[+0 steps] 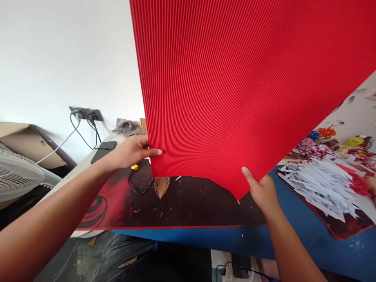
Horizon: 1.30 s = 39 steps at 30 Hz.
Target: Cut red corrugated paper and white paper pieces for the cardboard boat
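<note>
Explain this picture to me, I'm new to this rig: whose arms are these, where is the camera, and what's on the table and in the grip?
There is no robot: these are a person's own bare hands, seen by one camera worn on the head, looking forward and down. The left hand and right hand hold up a large, ribbed red sheet, each near a lower corner. Beneath it, a dark mat bears a pointed brown piece and small scraps. White strips lie heaped to the right; a fan is at far left.

sheet (223,94): ribbed, matt paper or card | wall (67,51): smooth, matt | strips (320,186): papery
</note>
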Available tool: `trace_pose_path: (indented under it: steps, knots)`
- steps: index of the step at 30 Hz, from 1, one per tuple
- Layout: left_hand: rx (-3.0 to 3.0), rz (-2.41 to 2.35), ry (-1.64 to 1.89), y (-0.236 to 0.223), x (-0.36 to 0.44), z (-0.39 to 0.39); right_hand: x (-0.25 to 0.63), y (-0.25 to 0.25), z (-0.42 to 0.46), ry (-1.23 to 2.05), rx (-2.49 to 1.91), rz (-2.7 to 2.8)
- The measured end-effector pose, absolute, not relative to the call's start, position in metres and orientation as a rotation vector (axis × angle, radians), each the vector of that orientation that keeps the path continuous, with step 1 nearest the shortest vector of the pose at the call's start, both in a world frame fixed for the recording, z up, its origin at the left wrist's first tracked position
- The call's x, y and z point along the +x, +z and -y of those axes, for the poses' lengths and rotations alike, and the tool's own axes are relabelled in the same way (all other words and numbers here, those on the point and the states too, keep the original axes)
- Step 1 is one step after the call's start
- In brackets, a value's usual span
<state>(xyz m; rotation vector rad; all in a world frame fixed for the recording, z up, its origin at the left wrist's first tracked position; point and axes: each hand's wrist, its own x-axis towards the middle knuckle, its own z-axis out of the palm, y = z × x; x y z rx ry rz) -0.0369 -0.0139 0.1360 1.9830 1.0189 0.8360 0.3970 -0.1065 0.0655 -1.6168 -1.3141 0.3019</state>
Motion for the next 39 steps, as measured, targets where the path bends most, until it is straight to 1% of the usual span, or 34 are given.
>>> trace_pose_path:
  steps: [8,17,25,34,39]
  knots:
    - [2.005,-0.991,0.842,0.122,-0.035,0.026,0.395,0.045,0.108,0.414,-1.576,1.319]
    - [2.115,-1.012,0.816,0.095,-0.046,0.018,0.397,0.032,0.118,0.446,-1.572,1.352]
    - [2.119,-1.043,0.829,0.092,-0.046,0.016,0.398,0.028,0.122,0.456,-1.569,1.343]
    - [2.128,-0.987,0.798,0.105,-0.042,0.019,0.396,0.031,0.124,0.439,-1.562,1.336]
    - [2.11,-0.986,0.811,0.102,-0.043,0.016,0.395,0.033,0.126,0.431,-1.568,1.329]
